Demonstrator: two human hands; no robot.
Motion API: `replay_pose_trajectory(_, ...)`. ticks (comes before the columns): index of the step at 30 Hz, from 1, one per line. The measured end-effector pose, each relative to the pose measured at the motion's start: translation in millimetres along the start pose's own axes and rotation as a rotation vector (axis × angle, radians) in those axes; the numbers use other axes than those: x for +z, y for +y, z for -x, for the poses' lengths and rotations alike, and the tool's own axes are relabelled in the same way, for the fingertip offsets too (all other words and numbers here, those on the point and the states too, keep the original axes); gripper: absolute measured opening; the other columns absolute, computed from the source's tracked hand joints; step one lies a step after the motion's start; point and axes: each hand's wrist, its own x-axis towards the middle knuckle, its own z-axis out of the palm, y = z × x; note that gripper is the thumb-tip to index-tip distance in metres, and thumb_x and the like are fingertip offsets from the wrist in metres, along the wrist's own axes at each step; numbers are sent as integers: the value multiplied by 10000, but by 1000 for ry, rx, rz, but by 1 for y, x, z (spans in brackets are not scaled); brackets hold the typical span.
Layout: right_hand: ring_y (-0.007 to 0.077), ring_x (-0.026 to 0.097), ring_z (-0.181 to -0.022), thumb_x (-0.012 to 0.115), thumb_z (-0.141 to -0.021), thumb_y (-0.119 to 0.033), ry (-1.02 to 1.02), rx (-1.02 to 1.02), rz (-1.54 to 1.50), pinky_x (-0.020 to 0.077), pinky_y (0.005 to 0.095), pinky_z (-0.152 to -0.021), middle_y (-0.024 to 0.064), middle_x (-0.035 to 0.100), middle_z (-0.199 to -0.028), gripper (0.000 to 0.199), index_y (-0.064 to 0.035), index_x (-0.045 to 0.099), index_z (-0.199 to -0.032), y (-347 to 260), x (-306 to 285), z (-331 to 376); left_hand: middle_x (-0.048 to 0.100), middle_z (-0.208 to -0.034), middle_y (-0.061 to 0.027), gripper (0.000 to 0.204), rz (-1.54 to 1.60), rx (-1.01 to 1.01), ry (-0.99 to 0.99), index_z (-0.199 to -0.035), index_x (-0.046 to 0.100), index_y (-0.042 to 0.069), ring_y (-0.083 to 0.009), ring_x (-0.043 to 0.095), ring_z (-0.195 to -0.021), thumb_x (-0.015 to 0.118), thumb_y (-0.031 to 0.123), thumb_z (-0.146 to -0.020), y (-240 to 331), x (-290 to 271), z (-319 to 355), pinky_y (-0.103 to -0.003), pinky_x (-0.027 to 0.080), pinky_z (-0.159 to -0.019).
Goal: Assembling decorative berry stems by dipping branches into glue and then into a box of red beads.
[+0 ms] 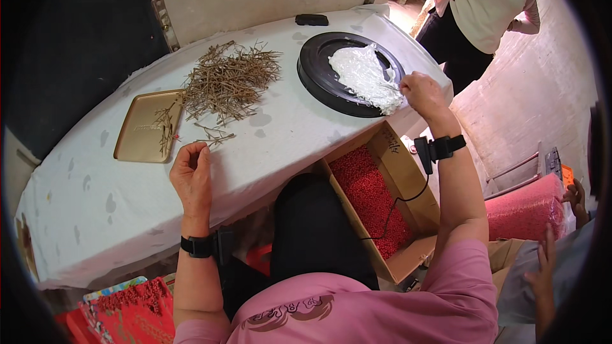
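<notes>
My left hand point(192, 175) is over the table's near side, thumb and fingers pinched together; what they hold, if anything, is too small to make out. Just beyond it lie a few loose thin brown twigs point(215, 134) and a tiny red spot. At the right, my right hand point(423, 94) pinches at the edge of a white paste point(360, 73), its fingertips closed on something hidden. The paste is spread thickly over a round black lid-like tray point(313, 83). A large tangled pile of brown twigs point(233, 79) lies left of that tray.
A gold rectangular tray point(137, 132) with several twigs stands left of the pile. A cardboard box point(408, 200) of small red beads point(366, 197) is beside my lap. A small black object point(312, 20) lies at the back. Other people are at the right, near a pink-red bag point(526, 207).
</notes>
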Motion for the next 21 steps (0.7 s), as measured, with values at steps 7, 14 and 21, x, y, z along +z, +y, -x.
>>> replay_pose_trajectory(7,340,638,-786,596,-834,-122,206,24,-310,506,383,-733,167,665,-833,127,-31,685,-845,-7,0,-4,601,-850,28,103,4,1,0,-987,638,10,-38,511,-753,637,70,-904,0,1,0,-177,416,-676)
replay_pose_trajectory(14,347,646,-751,603,-827,-125,179,68,-116,515,386,-719,182,672,-805,138,-11,678,-844,4,4,-3,596,-837,21,115,-1,-6,10,-998,627,2,-44,512,-750,630,74,-909,2,1,1,-180,417,-679)
replay_pose_trajectory(21,356,650,-794,569,-824,-113,98,38,-117,512,414,-734,200,666,-831,152,-18,684,-851,-9,13,-10,593,-830,8,118,-38,19,13,-995,622,-5,-59,520,-750,625,80,-913,0,3,-1,-190,425,-683)
